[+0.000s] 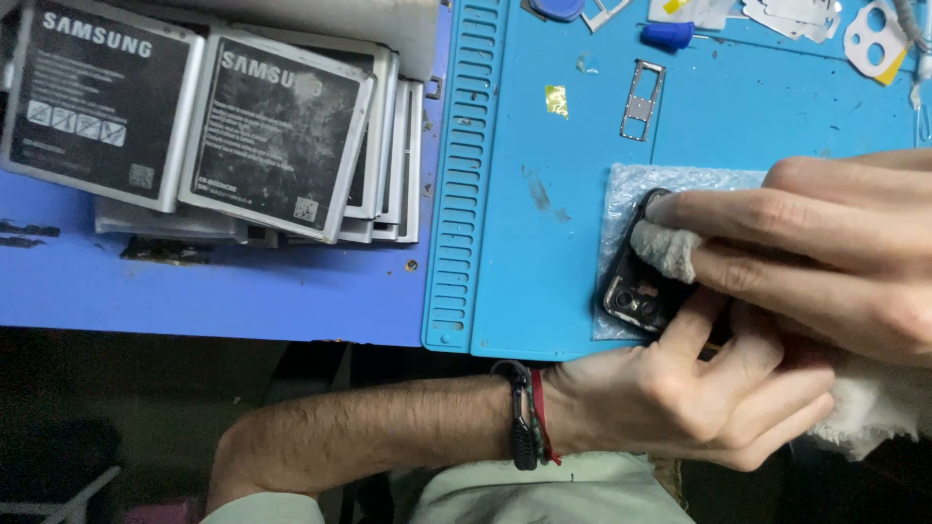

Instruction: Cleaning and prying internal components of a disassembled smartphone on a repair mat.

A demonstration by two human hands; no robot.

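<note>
We are holding a dark phone down on a piece of bubble wrap, near the front edge of a blue mat. Only one end of the phone is showing, the end with the camera parts. The rest is hiding under our fingers.

Our left hand is coming in from below, with dark and red bands on the wrist. Its fingers are curling around the phone's lower edge and gripping it. We think this is keeping the phone from sliding.

Our right hand is reaching in from the right. Its fingers are pinching a grey-white cloth and pressing it onto the phone. More of the cloth is hanging out under the hands at the lower right. The soft wrap under the phone is probably saving it from scratches.

The mat is lying on a blue worktop. It has a row of slots down its left side and some dark smudges. A small metal card tray is lying well above the phone, with a bit of gold foil near it. A blue cap and white sticker bits are sitting along the top edge.

On the left, flat phone batteries are stacking up in a messy pile, well apart from the phone. Below the worktop it is dark.
</note>
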